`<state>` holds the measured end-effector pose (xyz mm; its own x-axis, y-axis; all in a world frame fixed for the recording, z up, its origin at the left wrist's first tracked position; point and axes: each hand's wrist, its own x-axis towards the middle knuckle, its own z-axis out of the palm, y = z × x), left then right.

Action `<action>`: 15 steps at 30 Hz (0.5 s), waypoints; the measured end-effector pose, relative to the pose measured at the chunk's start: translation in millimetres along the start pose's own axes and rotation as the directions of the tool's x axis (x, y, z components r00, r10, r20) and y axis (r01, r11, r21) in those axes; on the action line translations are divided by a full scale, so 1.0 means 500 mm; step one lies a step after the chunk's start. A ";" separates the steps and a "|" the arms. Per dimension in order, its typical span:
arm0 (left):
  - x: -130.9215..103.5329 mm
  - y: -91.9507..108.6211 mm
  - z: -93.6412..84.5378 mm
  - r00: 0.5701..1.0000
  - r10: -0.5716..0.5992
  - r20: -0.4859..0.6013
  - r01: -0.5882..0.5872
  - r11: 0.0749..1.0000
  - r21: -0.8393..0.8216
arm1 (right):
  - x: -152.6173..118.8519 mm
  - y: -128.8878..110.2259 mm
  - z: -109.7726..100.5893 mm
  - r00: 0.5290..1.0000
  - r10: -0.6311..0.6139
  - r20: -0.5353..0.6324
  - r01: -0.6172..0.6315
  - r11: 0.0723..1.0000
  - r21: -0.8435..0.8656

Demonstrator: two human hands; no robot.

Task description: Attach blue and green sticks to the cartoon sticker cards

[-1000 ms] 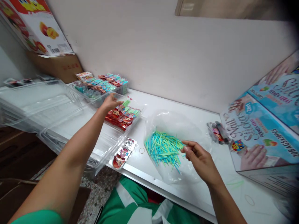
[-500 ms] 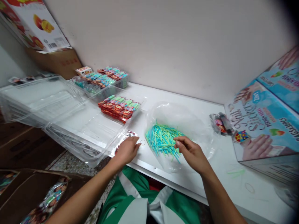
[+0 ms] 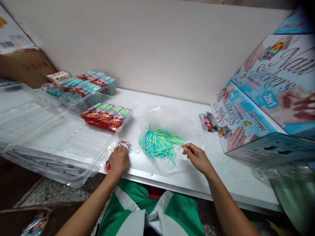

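Note:
My left hand (image 3: 119, 160) is closed over a shiny printed packet (image 3: 125, 143) near the table's front edge. Parts of the packet stick out beyond the fingers and beside the wrist. My right hand (image 3: 197, 159) is in a pinch at the right side of a pile of thin green and blue plastic sticks (image 3: 159, 143); whether a stick is between the fingertips cannot be made out. The pile lies on a clear plastic bag (image 3: 159, 114). Between my left hand and the pile lies a small rubber band (image 3: 137, 150).
On the left, a clear plastic tray (image 3: 81, 141) holds rows of red character packets (image 3: 105, 116). Behind it stands another filled container (image 3: 108, 88). Blue nail sticker boxes (image 3: 243, 121) stand at right, with small dark packets (image 3: 208, 122) beside them. Another rubber band (image 3: 234, 174) lies at front right.
The view has turned to the right. My left hand has drawn back and closed over the packet. My right hand has shifted from over the sticks to the pile's right side, still pinched.

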<state>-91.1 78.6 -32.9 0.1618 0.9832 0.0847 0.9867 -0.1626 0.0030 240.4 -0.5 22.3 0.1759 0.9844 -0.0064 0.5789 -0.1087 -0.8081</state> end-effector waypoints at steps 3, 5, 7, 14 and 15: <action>0.002 0.003 -0.009 0.999 -0.009 -0.033 0.007 0.998 -0.062 | 0.021 0.020 0.014 0.999 0.015 0.052 -0.009 0.994 -0.112; 0.003 0.004 -0.020 0.993 -0.017 -0.115 0.001 0.991 -0.134 | 0.043 0.020 0.033 0.992 0.013 0.123 0.018 0.968 -0.250; 0.003 0.006 -0.038 0.970 -0.039 -0.240 -0.023 0.967 -0.253 | 0.071 0.012 0.059 0.983 0.017 0.182 0.056 0.919 -0.390; -0.009 0.034 -0.114 0.955 -0.280 -0.100 0.041 0.457 -0.888 | 0.176 -0.010 0.147 0.971 0.110 0.212 0.038 0.803 -0.595; -0.008 0.038 -0.119 0.959 -0.283 -0.016 0.073 0.303 -0.950 | 0.185 -0.011 0.153 0.966 0.122 0.228 0.045 0.789 -0.613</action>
<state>-74.0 66.8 25.9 -0.1239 0.9876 0.0967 0.2946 -0.0565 0.9539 192.5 101.9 -19.0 0.0593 0.9692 -0.2389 0.9527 -0.1264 -0.2765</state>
